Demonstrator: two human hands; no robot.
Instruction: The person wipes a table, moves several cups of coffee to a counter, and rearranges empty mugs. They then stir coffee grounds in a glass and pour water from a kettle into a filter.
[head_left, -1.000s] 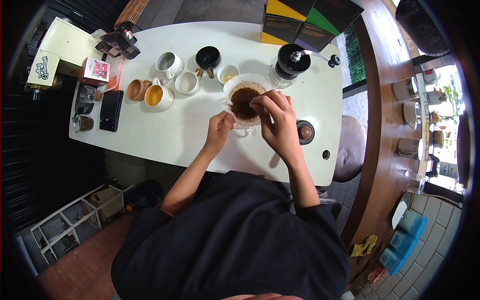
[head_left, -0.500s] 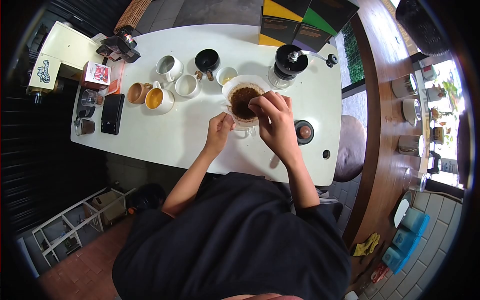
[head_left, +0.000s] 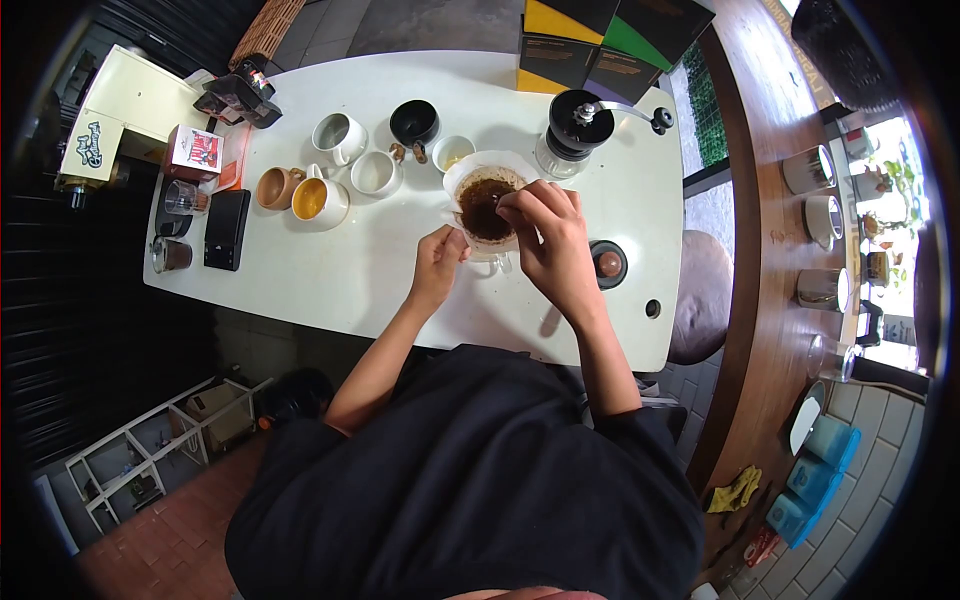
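Dark wet coffee grounds (head_left: 482, 210) lie in a white paper filter (head_left: 495, 160), set in a coffee dripper that is mostly hidden. A glass server (head_left: 492, 266) shows in part underneath. My left hand (head_left: 438, 262) is closed at the near left side of the dripper, thumb up, seemingly on its handle. Over the right rim of the filter, my right hand (head_left: 549, 235) is pinched with the fingertips above the grounds. A small pale glint shows at those fingertips, but what they hold is too small to name.
A hand coffee grinder (head_left: 575, 135) stands behind my right hand, and a black round lid with a wooden knob (head_left: 608, 264) lies to its right. Several cups, among them a white mug (head_left: 320, 200) and a black cup (head_left: 415, 122), stand left. A black scale (head_left: 227, 230) lies farther left.
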